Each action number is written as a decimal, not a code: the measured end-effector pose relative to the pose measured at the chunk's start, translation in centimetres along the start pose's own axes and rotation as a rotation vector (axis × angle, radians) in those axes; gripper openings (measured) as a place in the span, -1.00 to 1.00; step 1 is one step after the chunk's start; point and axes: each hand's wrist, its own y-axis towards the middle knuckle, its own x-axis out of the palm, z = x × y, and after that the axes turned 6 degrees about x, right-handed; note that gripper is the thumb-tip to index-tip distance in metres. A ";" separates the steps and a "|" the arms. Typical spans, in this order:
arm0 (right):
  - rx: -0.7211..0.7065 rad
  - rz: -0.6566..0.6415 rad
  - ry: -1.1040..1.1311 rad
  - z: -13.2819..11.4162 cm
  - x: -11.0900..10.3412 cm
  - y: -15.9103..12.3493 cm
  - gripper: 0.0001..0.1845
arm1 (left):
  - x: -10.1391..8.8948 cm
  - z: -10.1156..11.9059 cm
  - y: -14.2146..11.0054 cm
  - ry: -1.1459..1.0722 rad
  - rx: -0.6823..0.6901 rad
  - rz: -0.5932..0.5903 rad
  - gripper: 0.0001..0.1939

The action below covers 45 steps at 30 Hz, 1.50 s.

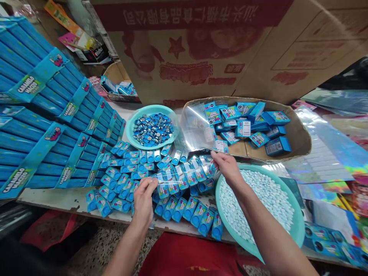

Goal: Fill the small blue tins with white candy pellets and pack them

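Observation:
Between my two hands a strip of clear plastic film [184,174] is stretched over a row of small blue candy packs. My left hand [143,201] pinches its left end, thumb and fingers pressed together. At the other end my right hand [228,166] grips the film with closed fingers, higher up. Below and around the film lie several rows of blue packs [178,210] with rounded ends. Whether the packs under the film are inside it, I cannot tell. Farther back, a larger clear plastic piece [198,128] leans against a cardboard tray.
A teal basin [300,226] of pale blue candies stands at right. Behind the packs is a teal bowl [130,128] of blue and silver caps. The cardboard tray [304,140] contains small blue boxes. Stacked blue display boxes [48,153] rise at left; a big carton [218,50] stands behind.

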 end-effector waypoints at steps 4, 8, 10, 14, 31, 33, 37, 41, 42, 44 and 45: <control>0.039 -0.042 0.182 -1.1 -1.0 -2.1 -0.49 | -0.6 1.7 -1.3 -0.065 -0.008 -0.004 -0.74; 0.105 -0.033 0.265 -0.7 -0.4 -3.3 -0.49 | -1.4 2.4 -1.5 -0.058 -0.032 0.080 -0.71; 0.119 -0.034 0.231 -0.1 0.3 -3.3 -0.48 | -1.7 2.1 -1.2 -0.066 -0.110 0.082 -0.67; 0.056 -0.068 0.157 0.7 0.8 -2.6 -0.49 | -2.0 1.6 -0.3 -0.054 -0.163 0.058 -0.64; 0.257 -0.405 0.353 3.7 0.6 -3.5 -0.39 | -1.8 1.2 0.1 -0.097 -0.343 0.170 -0.75; 0.251 -0.412 0.345 3.9 0.4 -3.5 -0.42 | -1.8 1.4 -0.2 -0.068 -0.329 0.131 -0.75; 0.301 -0.426 0.331 4.4 -0.4 -3.3 -0.44 | -1.9 1.1 -0.6 -0.051 -0.338 0.129 -0.71; 0.400 -0.304 0.367 4.0 -1.0 -3.5 -0.39 | -2.4 0.8 -0.7 0.010 -0.337 0.078 -0.61; 0.390 -0.255 0.351 3.7 -1.0 -3.7 -0.39 | -2.6 0.8 -0.8 0.027 -0.327 0.051 -0.56; 0.294 -0.168 0.278 3.4 -0.8 -4.2 -0.45 | -2.8 0.7 -0.9 0.035 -0.301 0.023 -0.49; 0.232 -0.128 0.239 3.3 -0.6 -4.5 -0.49 | -2.9 0.6 -0.9 0.022 -0.283 0.014 -0.49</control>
